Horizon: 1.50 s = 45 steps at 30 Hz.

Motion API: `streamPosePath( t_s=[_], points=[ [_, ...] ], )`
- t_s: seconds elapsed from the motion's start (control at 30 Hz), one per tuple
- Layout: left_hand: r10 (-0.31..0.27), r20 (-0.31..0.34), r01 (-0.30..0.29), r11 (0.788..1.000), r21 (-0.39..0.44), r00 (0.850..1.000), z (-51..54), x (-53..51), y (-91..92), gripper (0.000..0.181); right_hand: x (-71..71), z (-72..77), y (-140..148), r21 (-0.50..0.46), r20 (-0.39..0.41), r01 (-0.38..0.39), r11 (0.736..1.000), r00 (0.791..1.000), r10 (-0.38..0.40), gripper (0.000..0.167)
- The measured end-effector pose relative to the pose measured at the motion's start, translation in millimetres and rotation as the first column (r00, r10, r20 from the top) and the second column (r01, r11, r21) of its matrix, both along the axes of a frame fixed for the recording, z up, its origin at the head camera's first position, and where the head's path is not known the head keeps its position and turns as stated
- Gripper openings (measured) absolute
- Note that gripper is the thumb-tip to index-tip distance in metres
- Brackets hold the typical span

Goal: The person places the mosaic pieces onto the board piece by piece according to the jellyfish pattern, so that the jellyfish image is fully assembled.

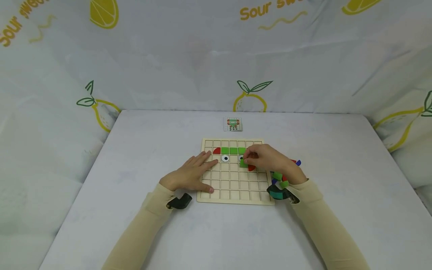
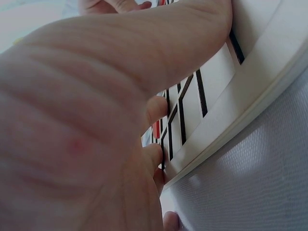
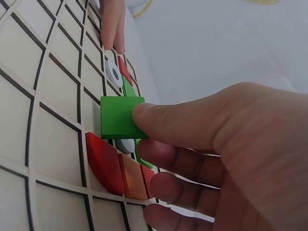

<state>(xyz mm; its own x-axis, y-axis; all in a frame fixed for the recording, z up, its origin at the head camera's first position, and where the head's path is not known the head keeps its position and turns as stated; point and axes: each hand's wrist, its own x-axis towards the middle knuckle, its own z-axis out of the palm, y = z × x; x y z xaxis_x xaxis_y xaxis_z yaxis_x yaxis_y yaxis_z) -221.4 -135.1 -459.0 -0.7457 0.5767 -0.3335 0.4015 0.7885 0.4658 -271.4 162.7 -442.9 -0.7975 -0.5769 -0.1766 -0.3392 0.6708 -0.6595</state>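
A wooden grid board [image 1: 235,201] lies on the table. My left hand [image 1: 189,176] rests with spread fingers on its left side. Between thumb and fingers, my right hand [image 1: 271,162] pinches a green square tile [image 3: 117,118], held tilted just above the grid. Along an upper row sit a red rounded tile [image 1: 217,150] and several green square tiles [image 1: 233,150]. Below that row is a white eye tile [image 1: 225,158]; a second eye tile [image 3: 126,146] is partly hidden behind the held tile. Another red rounded tile [image 3: 103,166] and an orange-red tile [image 3: 134,177] lie nearby.
Loose green, red and blue pieces [image 1: 277,176] lie beside the board's right edge, partly under my right wrist. A small pattern card [image 1: 233,124] lies beyond the board's far edge. A lemon-printed cloth [image 1: 189,75] hangs behind the table.
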Motion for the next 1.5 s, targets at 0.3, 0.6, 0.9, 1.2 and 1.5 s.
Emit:
streamPosePath(
  t_s=[0.3,0.6,0.9,1.2,1.5],
  points=[
    [-0.004,-0.004,0.004,1.0,0.009,1.0,-0.5,-0.7,1.3,0.099,2.9,0.1,-5,0.046,0.013,0.005,0.999,1.0,-0.006,0.009],
    [-0.007,0.0,0.007,1.0,0.007,1.0,-0.8,-1.2,0.7,0.099,3.5,-4.1,-7,0.081,0.034,0.01,0.997,0.999,-0.013,0.01],
    [0.006,0.003,-0.006,1.0,-0.008,1.0,-2.4,-0.9,-0.3,0.099,3.8,-4.4,-11,0.087,-0.015,0.016,0.996,1.0,-0.015,0.008],
    [-0.006,-0.011,0.006,1.0,-0.018,1.0,-1.4,-0.9,0.4,0.099,4.6,-4.7,-12,0.109,-0.03,0.041,0.993,0.999,-0.038,0.01],
    [0.001,-0.004,-0.001,1.0,-0.026,1.0,-1.7,-1.1,1.1,0.099,1.0,8.2,4,0.099,-0.022,0.091,0.991,0.996,-0.089,0.01]
  ],
)
